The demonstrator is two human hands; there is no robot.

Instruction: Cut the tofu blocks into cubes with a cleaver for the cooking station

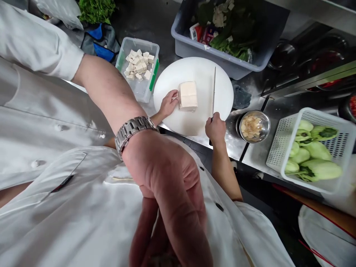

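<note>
On the round white cutting board [167,83] sits a block of tofu [188,94]. The curled fingers of my left hand [169,104] press against its left side. My right hand [216,129] grips a kitchen knife [214,87] by its dark handle; the blade lies over the right part of the board, apart from the tofu. To the left stands a clear plastic box [139,88] with tofu cubes [139,65] in it. Another person's hand [167,174], with a metal watch [135,131], reaches in close to the camera and covers my lower middle view.
Behind the board is a grey bin [205,52] with greens and packaging. A metal bowl [254,126] of pale slices stands to the right, then a white basket [283,148] of light green vegetables. A blue-grey cloth [102,42] and leafy greens [96,10] lie at back left.
</note>
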